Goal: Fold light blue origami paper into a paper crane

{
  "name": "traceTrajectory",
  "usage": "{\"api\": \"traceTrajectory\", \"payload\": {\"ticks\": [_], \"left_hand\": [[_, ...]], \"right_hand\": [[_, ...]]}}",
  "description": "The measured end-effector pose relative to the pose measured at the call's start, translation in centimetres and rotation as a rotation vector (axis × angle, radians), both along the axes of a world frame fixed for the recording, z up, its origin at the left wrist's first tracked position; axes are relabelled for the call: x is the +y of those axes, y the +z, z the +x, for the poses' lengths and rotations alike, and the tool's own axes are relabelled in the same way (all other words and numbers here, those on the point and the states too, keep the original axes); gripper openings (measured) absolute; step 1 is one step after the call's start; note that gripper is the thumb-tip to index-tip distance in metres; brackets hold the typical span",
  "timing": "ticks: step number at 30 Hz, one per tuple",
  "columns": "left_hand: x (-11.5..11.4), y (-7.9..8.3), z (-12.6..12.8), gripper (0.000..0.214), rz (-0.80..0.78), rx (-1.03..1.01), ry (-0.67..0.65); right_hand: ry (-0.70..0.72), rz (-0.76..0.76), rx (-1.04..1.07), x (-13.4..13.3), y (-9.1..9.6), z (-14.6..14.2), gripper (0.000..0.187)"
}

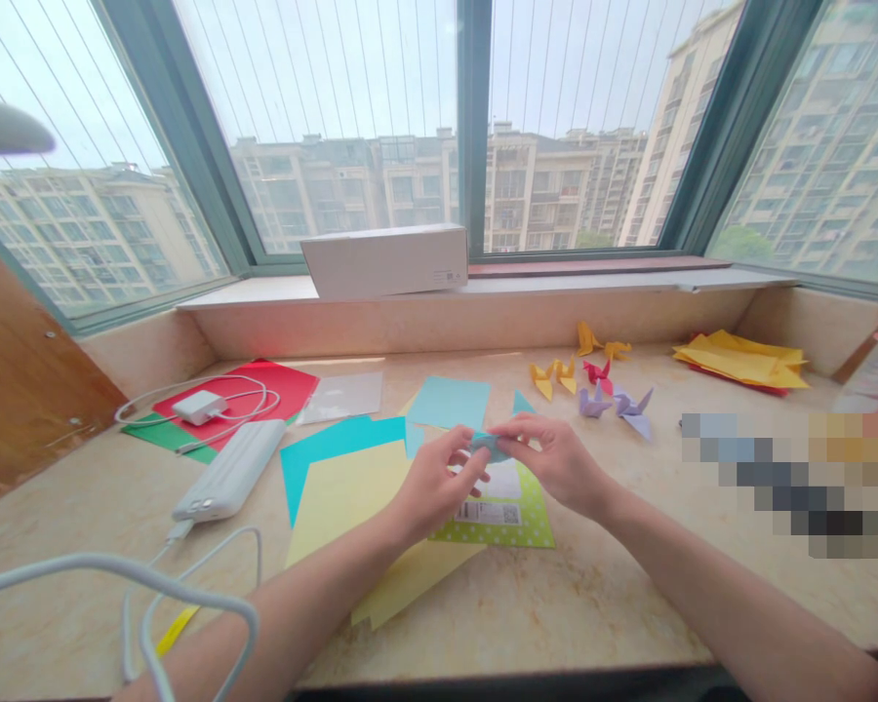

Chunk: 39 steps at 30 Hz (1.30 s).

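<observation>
Between my two hands is a small piece of folded light-blue paper, held above a green polka-dot packet with a printed label. My left hand pinches its left side with thumb and fingers. From the right, my right hand grips the other end between thumb and fingertips. Just behind lie a flat light-blue sheet and a small blue triangle of paper. Several folded paper cranes stand beyond my right hand: yellow ones, a red one and purple ones.
Pale yellow sheets and a bright blue sheet lie at left. A white power bank, a charger and looping white cables occupy the left side. Yellow paper is stacked at far right; a white box rests on the sill.
</observation>
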<state>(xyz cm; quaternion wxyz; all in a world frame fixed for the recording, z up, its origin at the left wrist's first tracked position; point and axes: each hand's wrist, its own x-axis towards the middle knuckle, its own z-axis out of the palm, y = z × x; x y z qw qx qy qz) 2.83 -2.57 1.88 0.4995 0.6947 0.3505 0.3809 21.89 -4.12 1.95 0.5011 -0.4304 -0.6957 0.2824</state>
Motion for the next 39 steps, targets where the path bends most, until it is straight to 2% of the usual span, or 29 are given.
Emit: {"api": "traceTrajectory", "payload": {"ticks": [3, 6, 8, 11, 13, 17, 22, 27, 33, 39], "left_hand": [[0.1, 0.0, -0.1, 0.033, 0.023, 0.038, 0.023], [0.2, 0.2, 0.0, 0.035, -0.064, -0.046, 0.005], [0.3, 0.4, 0.0, 0.034, -0.115, -0.128, 0.020], [0.2, 0.7, 0.2, 0.036, -0.154, -0.211, 0.056], [0.0, 0.8, 0.2, 0.038, -0.174, -0.223, 0.042], [-0.4, 0.6, 0.4, 0.036, -0.184, -0.153, -0.067], [-0.3, 0.0, 0.3, 0.039, -0.187, -0.018, -0.146], [0.0, -0.3, 0.3, 0.040, -0.194, -0.027, -0.117], [0.1, -0.2, 0.2, 0.038, -0.201, -0.031, -0.059], [-0.2, 0.2, 0.4, 0.040, -0.184, -0.051, -0.082]], "right_hand": [[0.041, 0.004, -0.014, 0.0, 0.0, 0.2, 0.020], [-0.010, -0.002, 0.009, 0.0, 0.0, 0.1, 0.023], [-0.049, -0.015, 0.054, 0.0, -0.1, 0.0, 0.033], [-0.024, -0.045, 0.124, 0.0, -0.2, -0.2, 0.046], [0.003, -0.047, 0.180, 0.1, -0.4, -0.4, 0.043], [-0.022, 0.013, 0.261, 0.4, -0.7, -0.3, 0.033], [-0.039, 0.039, 0.241, 0.5, -0.8, -0.2, 0.032], [-0.057, 0.072, 0.120, 0.0, -0.5, -0.3, 0.025], [-0.078, 0.145, -0.007, -0.2, -0.7, -0.6, 0.034], [-0.074, -0.011, 0.112, 0.1, -0.7, -0.5, 0.023]]}}
